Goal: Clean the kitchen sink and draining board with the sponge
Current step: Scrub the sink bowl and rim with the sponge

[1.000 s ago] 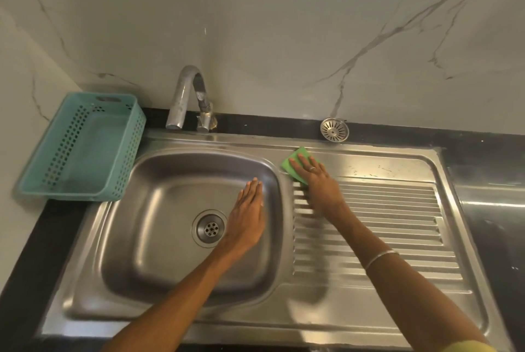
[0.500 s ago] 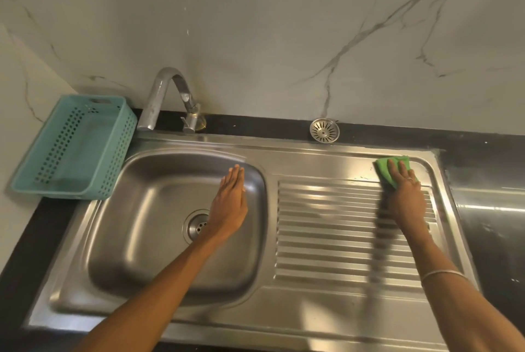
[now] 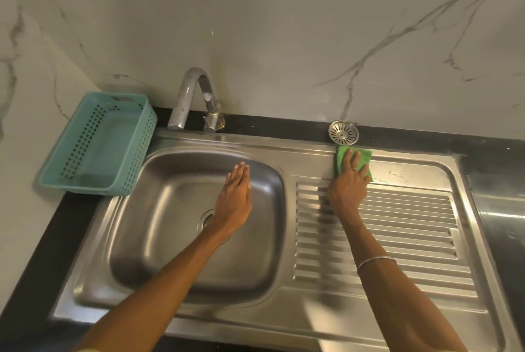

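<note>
A steel sink bowl [image 3: 159, 226] lies left of the ribbed draining board [image 3: 403, 232]. My right hand [image 3: 348, 184] presses a green sponge [image 3: 342, 154] flat onto the smooth strip at the far left end of the draining board, fingers straight over it. My left hand [image 3: 234, 198] hovers over the bowl with straight fingers and holds nothing; it hides part of the drain [image 3: 205, 219]. White specks [image 3: 397, 175] show on the strip to the right of the sponge.
A teal perforated basket [image 3: 96, 144] stands on the black counter [image 3: 42, 252] left of the sink. The curved tap [image 3: 193, 96] rises behind the bowl. A loose steel strainer [image 3: 343, 132] lies on the back ledge just beyond the sponge. A marble wall stands behind.
My right hand slid the sponge from the bowl's edge to the far right of the back strip, then back left to below the strainer. My left hand stayed over the bowl.
</note>
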